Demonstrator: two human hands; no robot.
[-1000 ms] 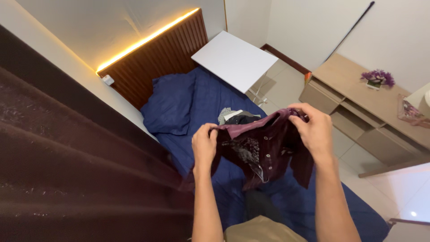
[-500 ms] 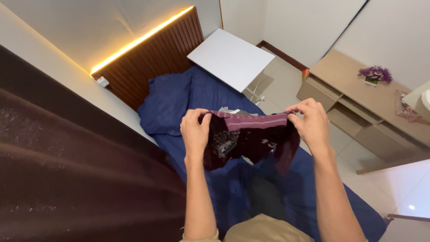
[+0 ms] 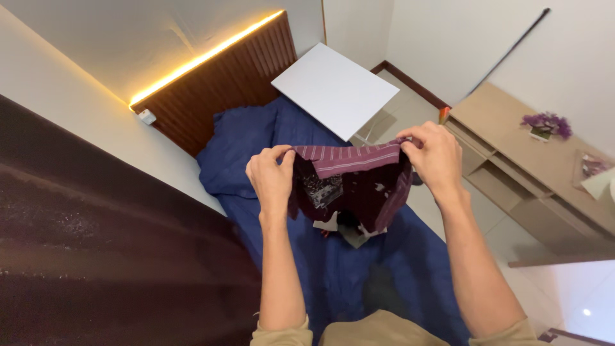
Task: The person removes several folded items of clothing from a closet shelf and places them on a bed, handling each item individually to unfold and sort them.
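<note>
Garment (image 3: 359,186), maroon with a striped top edge, held spread in mid-air above the blue bed (image 3: 333,269). Left hand (image 3: 272,176) pinches the nine o'clock corner, right hand (image 3: 435,157) the three o'clock corner, fingers closed on cloth. Judged step: straightening for folding; next calls for an even, level edge.

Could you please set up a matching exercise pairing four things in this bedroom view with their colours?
Things:
1. garment held between left hand and right hand
2. bedding
3. square tabletop
4. flowers on the wooden desk

Colours:
a. white
b. purple
c. dark maroon with pale stripes
d. dark blue

Pairs: 1-c, 2-d, 3-a, 4-b
</note>
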